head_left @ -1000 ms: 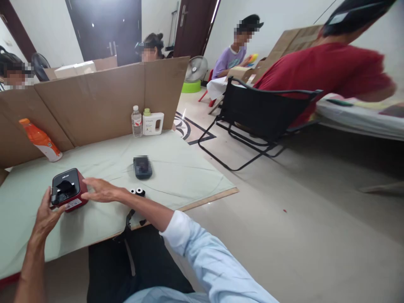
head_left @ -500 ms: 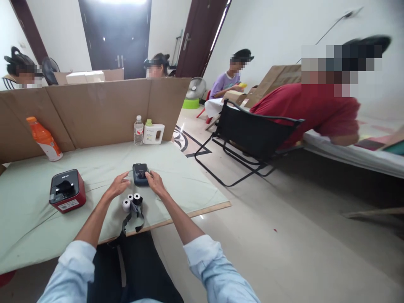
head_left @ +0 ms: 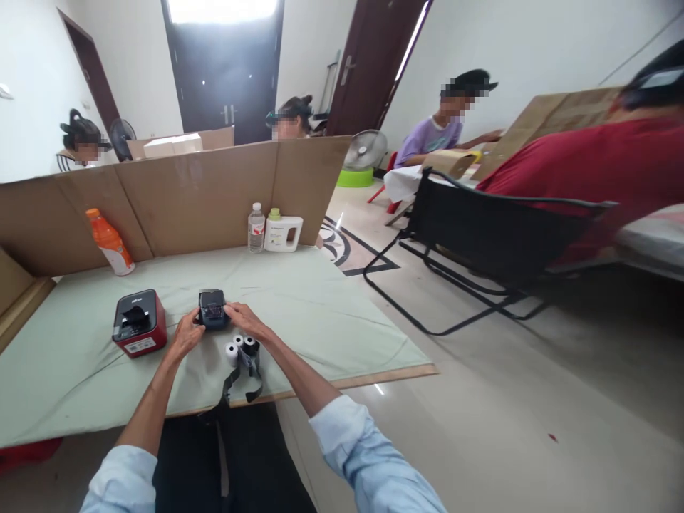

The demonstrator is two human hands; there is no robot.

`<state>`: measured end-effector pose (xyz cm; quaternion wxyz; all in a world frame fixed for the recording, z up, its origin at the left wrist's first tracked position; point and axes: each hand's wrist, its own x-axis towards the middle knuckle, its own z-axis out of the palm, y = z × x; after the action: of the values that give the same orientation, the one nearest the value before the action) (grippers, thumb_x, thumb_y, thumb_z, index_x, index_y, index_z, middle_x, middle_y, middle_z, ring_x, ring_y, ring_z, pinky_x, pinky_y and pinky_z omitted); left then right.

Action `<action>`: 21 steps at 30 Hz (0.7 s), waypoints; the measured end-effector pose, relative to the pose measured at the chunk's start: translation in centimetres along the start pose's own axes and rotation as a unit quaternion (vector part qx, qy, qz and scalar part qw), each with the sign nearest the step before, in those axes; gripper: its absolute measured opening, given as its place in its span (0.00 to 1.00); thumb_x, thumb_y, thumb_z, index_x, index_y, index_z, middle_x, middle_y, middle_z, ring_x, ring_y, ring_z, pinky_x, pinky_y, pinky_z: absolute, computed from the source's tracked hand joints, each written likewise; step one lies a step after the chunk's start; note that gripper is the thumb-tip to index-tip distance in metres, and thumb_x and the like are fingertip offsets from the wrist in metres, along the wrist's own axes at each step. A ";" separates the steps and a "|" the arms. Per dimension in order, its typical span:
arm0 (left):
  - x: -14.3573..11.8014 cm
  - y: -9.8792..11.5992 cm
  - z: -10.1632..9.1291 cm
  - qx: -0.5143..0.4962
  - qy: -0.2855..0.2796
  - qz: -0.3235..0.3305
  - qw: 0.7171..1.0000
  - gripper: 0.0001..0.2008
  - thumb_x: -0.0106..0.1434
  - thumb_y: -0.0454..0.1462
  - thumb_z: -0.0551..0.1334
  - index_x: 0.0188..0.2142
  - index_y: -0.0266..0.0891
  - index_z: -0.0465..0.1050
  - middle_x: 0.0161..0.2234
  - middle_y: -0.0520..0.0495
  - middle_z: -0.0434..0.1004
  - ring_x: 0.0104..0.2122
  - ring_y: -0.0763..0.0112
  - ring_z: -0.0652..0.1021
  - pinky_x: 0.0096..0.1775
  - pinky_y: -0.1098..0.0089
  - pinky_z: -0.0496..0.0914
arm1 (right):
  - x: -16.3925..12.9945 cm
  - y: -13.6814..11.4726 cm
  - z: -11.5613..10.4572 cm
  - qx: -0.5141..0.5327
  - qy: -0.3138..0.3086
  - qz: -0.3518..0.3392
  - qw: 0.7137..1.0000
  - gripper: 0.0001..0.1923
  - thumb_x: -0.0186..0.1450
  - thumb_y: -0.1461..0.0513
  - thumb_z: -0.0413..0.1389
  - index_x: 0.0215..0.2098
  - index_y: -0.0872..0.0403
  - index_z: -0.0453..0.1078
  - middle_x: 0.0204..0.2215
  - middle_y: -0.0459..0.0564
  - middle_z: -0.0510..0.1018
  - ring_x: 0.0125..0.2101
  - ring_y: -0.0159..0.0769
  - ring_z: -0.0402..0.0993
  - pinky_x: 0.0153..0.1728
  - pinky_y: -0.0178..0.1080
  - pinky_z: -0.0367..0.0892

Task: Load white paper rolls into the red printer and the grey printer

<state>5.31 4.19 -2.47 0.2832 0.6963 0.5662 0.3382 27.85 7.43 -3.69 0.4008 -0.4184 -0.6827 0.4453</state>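
Both my hands are at a small dark portable printer (head_left: 213, 311) on the pale green tablecloth. My left hand (head_left: 188, 332) grips its left side, fingers closed on the edge. My right hand (head_left: 244, 318) is closed on its right side. Just nearer to me stand three small paper rolls (head_left: 231, 350) with white outsides or dark cores. A black strap (head_left: 229, 385) lies beside them and runs over the table's front edge. Left of my hands sits a red and black boxy machine (head_left: 140, 324) with a label on its front.
An orange drink bottle (head_left: 110, 242), a clear water bottle (head_left: 256, 229) and a white jug (head_left: 284, 235) stand along a cardboard partition (head_left: 197, 192). A black folding chair (head_left: 481, 228) with a person in red is to the right. Other people sit beyond.
The portable printer has moved left across the table, from behind the paper rolls toward the red machine. My left hand, apart from it before, now grips it. The view has turned left.
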 end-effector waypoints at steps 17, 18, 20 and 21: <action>3.2 -2.4 -0.7 0.017 0.043 0.075 0.996 0.27 0.58 0.42 0.68 0.57 0.39 0.76 0.61 0.36 0.71 0.58 0.53 0.76 0.53 0.55 0.77 | 0.2 3.0 -0.1 0.132 -0.030 0.053 0.989 0.27 0.52 0.53 0.69 0.45 0.60 0.79 0.33 0.49 0.78 0.31 0.34 0.70 0.33 0.37 0.68; 3.6 -2.4 -0.6 0.020 0.050 0.075 0.996 0.24 0.60 0.41 0.67 0.55 0.39 0.77 0.60 0.37 0.73 0.57 0.55 0.76 0.54 0.55 0.76 | 0.1 3.2 -0.1 0.127 -0.027 0.043 0.991 0.27 0.52 0.52 0.69 0.45 0.60 0.79 0.33 0.48 0.78 0.31 0.34 0.70 0.34 0.37 0.68; 3.9 -2.5 -0.3 0.024 0.060 0.070 0.995 0.20 0.63 0.41 0.65 0.53 0.39 0.79 0.57 0.38 0.75 0.53 0.58 0.78 0.54 0.56 0.77 | -0.1 3.5 0.0 0.121 -0.022 0.030 0.992 0.29 0.52 0.52 0.69 0.47 0.59 0.79 0.32 0.47 0.78 0.31 0.34 0.70 0.37 0.38 0.68; 3.9 -2.5 -0.2 0.028 0.062 0.070 0.995 0.19 0.64 0.41 0.64 0.53 0.39 0.79 0.56 0.38 0.75 0.52 0.59 0.79 0.54 0.56 0.76 | -0.1 3.8 0.1 0.117 -0.021 0.026 0.993 0.29 0.52 0.51 0.69 0.48 0.59 0.79 0.32 0.47 0.78 0.31 0.34 0.70 0.37 0.38 0.68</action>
<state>4.18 8.51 -3.67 0.2037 0.7194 0.5419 0.3839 28.62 8.25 -7.29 0.4207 -0.3767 -0.6230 0.5412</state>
